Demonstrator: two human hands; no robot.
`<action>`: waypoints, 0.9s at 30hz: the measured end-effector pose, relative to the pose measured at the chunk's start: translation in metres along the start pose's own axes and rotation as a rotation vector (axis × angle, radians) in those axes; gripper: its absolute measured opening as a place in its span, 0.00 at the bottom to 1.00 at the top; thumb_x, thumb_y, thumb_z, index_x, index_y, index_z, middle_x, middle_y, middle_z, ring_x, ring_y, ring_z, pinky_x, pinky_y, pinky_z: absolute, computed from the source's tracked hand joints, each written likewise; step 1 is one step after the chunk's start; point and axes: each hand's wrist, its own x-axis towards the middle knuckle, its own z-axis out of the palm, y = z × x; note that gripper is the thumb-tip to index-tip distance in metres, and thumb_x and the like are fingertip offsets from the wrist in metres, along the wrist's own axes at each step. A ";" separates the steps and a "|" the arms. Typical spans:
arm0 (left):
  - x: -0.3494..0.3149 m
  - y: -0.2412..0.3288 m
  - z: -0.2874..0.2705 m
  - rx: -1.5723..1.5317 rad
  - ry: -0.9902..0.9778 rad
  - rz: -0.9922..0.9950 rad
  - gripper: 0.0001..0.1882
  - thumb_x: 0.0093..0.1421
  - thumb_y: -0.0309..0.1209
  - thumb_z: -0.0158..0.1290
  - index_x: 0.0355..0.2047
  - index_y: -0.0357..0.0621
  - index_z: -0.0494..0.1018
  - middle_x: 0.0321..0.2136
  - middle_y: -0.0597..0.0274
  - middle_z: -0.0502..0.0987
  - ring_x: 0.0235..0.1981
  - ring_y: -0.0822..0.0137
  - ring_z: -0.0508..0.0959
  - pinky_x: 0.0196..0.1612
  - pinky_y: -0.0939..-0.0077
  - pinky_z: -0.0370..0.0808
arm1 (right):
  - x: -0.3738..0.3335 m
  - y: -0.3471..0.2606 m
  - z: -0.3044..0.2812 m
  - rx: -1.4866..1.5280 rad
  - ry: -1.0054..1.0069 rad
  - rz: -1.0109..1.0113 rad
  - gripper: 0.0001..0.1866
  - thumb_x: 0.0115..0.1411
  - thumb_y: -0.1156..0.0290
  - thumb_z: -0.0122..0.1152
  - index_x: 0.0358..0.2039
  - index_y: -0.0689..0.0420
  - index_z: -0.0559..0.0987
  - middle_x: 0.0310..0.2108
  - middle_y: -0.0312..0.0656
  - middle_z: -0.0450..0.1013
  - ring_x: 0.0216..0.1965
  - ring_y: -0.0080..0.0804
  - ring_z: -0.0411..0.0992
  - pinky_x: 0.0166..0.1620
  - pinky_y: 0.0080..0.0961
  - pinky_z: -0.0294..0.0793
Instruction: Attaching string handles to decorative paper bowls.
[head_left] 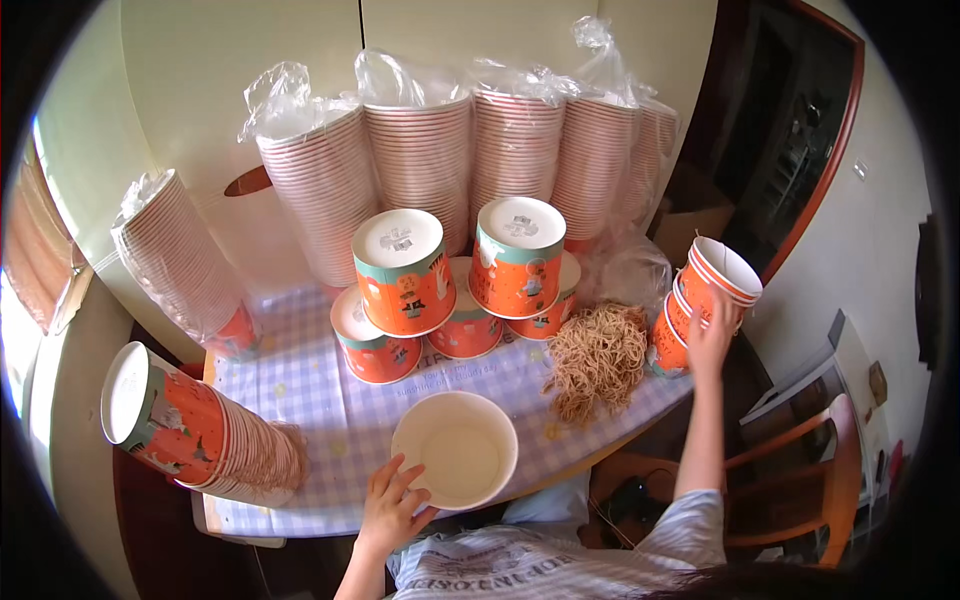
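Orange cups: a short stack of orange paper cups (700, 300) lies on its side at the right edge of the table (300, 400).
Right hand: the right hand (712, 340) is wrapped around the open end of that stack, fingers closed on the top cup.
White bowl: a white paper bowl (455, 450) sits open side up at the near edge of the table, close to the person.
Left hand: the left hand (390, 505) holds the bowl's rim, fingers spread over the edge.
Rubber bands: a heap of tan rubber bands (598, 358) lies between the bowl and the orange cups.
Upside-down cups: five cups (450, 290) stand piled in the middle, bottoms up.
Bagged stacks: tall stacks in plastic bags (460, 150) line the back edge.
Left stack: a long stack (200, 430) lies on its side at the left edge.
Open room: bare checked cloth shows only around the bowl.
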 end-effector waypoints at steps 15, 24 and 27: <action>-0.002 -0.049 -0.030 0.296 0.181 -0.249 0.12 0.43 0.24 0.58 0.28 0.42 0.69 0.50 0.51 0.63 0.56 0.45 0.57 0.54 0.52 0.61 | 0.078 0.025 -0.040 -0.372 -0.298 0.007 0.05 0.50 0.79 0.53 0.29 0.62 0.68 0.31 0.48 0.69 0.36 0.48 0.68 0.39 0.40 0.67; 0.003 -0.040 -0.028 0.320 0.260 -0.277 0.16 0.43 0.29 0.59 0.34 0.45 0.70 0.51 0.52 0.62 0.57 0.45 0.57 0.55 0.50 0.58 | 0.094 0.011 -0.076 -0.501 0.089 -0.129 0.07 0.52 0.78 0.49 0.34 0.60 0.68 0.33 0.45 0.67 0.39 0.44 0.65 0.46 0.37 0.62; 0.005 -0.045 -0.023 0.374 0.199 -0.230 0.16 0.44 0.28 0.58 0.35 0.46 0.70 0.51 0.53 0.63 0.56 0.46 0.58 0.55 0.47 0.56 | 0.100 0.003 -0.091 -0.432 0.298 -0.169 0.06 0.54 0.77 0.50 0.34 0.60 0.68 0.32 0.45 0.66 0.39 0.46 0.65 0.45 0.38 0.63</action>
